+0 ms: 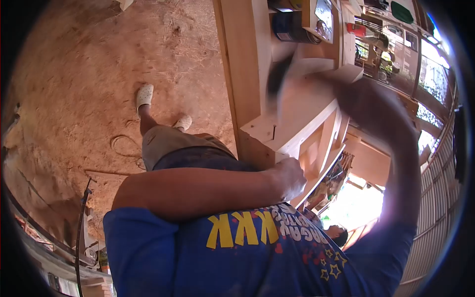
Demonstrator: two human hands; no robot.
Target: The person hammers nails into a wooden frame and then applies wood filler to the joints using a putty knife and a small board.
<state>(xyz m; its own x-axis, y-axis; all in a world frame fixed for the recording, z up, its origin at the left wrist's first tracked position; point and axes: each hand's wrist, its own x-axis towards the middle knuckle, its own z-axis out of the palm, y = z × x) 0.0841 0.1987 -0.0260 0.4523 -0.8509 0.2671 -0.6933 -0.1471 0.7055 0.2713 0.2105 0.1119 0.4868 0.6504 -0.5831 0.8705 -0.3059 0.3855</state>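
My left hand (291, 175) is closed at the near corner of a pale wooden beam (257, 127), its fingers curled against the wood and partly hidden. A nail (274, 131) stands upright in the beam's top face, part of its shank showing. My right hand (354, 94) is raised over the beam on the right and smeared by motion. It grips what looks like a hammer, whose dark, blurred head (280, 76) is beyond the nail and apart from it. The handle is only a faint streak.
A dark can (292, 27) and a small wooden box (319, 20) stand on the bench's far part. A long board (237, 64) runs along the bench edge. Another person's head (337, 235) shows at lower right. A looped cord (123, 146) lies on the dirt floor (74, 99).
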